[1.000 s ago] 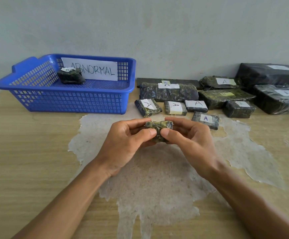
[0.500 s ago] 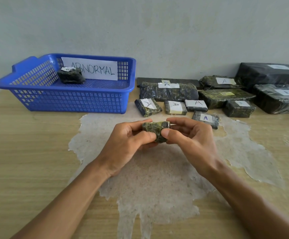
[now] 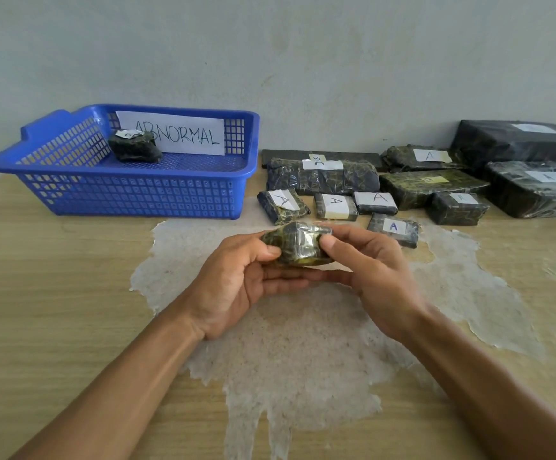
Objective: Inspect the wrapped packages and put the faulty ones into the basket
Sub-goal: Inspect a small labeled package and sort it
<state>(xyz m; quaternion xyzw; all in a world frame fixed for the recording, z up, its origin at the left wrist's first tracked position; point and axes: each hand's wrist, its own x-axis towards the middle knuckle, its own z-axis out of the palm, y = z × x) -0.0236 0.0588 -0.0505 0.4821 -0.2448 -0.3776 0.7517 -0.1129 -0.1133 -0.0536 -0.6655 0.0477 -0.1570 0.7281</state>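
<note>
A small dark package wrapped in clear film (image 3: pixel 298 244) is held just above the table, between both hands. My left hand (image 3: pixel 237 280) cradles it from below with the thumb on its left face. My right hand (image 3: pixel 366 270) pinches its right end with thumb and fingers. No label shows on the held package. The blue basket (image 3: pixel 130 197) marked ABNORMAL stands at the back left with one dark package (image 3: pixel 134 149) inside. Several wrapped packages with white labels lie at the back right, among them a small one marked A (image 3: pixel 392 229) close to my right hand.
A wooden table (image 3: pixel 48 310) with a pale, rough peeled patch (image 3: pixel 303 343) under the hands. Larger black packages (image 3: pixel 532 190) are stacked against the grey wall at the far right. The basket's right rim lies near the row of packages.
The package has been turned in my hands, so a broader face shows. My left fingers have opened out beneath it, and both hands have shifted slightly.
</note>
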